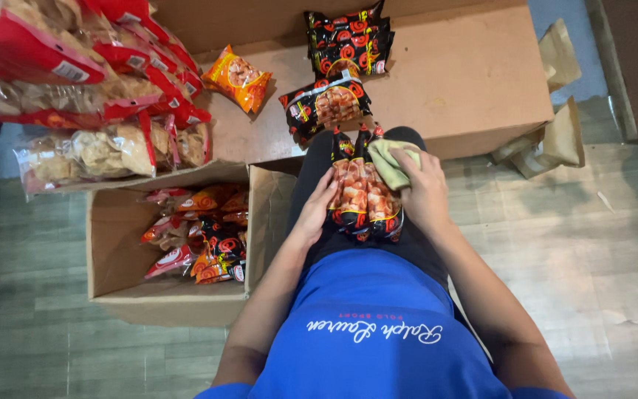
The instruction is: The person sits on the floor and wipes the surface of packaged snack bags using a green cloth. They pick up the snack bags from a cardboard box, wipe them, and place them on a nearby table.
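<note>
Cardboard fills the upper half of the frame: a broad flat brown cardboard sheet (pixel 474 81) bearing glossy black-and-red snack packets (pixel 348 41). An open brown cardboard box (pixel 108 251) of mixed snack bags sits at lower left. At the centre, on the person's lap, lie two clear-fronted black-and-red packets of reddish snacks (pixel 363 196), side by side, long axes running up and down the frame. The left hand (pixel 317 210) lies flat along their left edge, fingers apart and extended. The right hand (pixel 422 188) sits at their upper right, clamped on a folded yellow-green cloth (pixel 391 161) that rests against the packets' top corner.
</note>
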